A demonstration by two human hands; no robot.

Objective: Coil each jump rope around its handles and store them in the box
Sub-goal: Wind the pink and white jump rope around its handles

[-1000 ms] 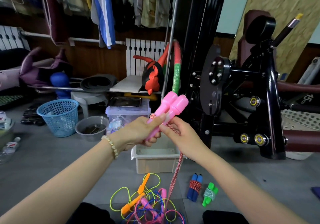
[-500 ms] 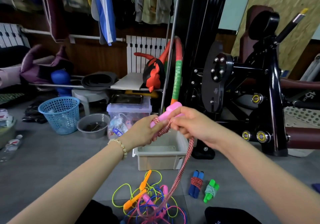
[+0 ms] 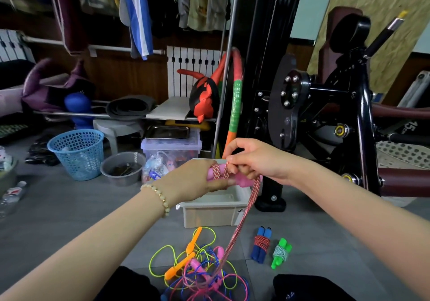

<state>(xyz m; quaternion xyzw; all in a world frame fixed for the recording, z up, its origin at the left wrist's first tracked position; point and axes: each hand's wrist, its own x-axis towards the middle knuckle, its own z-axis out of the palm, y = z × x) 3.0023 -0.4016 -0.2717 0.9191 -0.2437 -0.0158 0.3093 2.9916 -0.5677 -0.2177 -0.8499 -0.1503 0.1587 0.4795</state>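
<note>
Just above the pale box (image 3: 209, 215) on the grey floor, both hands meet around a pair of pink handles (image 3: 242, 181) held side by side and lying roughly level. The left hand (image 3: 193, 182), a beaded bracelet (image 3: 160, 199) on its wrist, has fingers and thumb wrapped round the handles. The right hand (image 3: 253, 158) has its fingers curled and pinches the red-and-white rope (image 3: 247, 210) against the handles. A few turns of that rope already sit round the handles, just beside the left hand's knuckles. The loose length drops from under the right hand, slants past the box's front corner and runs down into a tangle of ropes (image 3: 197, 265) on the floor, yellow, blue and pink cords with orange and pink handles among them. Right of the tangle lie a blue-handled rope (image 3: 260, 245) and a green-handled rope (image 3: 280, 253), each coiled and lying near the other. What the box holds I cannot tell. Off to the left stand a blue basket (image 3: 76, 154) and a grey bowl (image 3: 123, 168), and a black machine (image 3: 325, 114) fills the right side of the room
</note>
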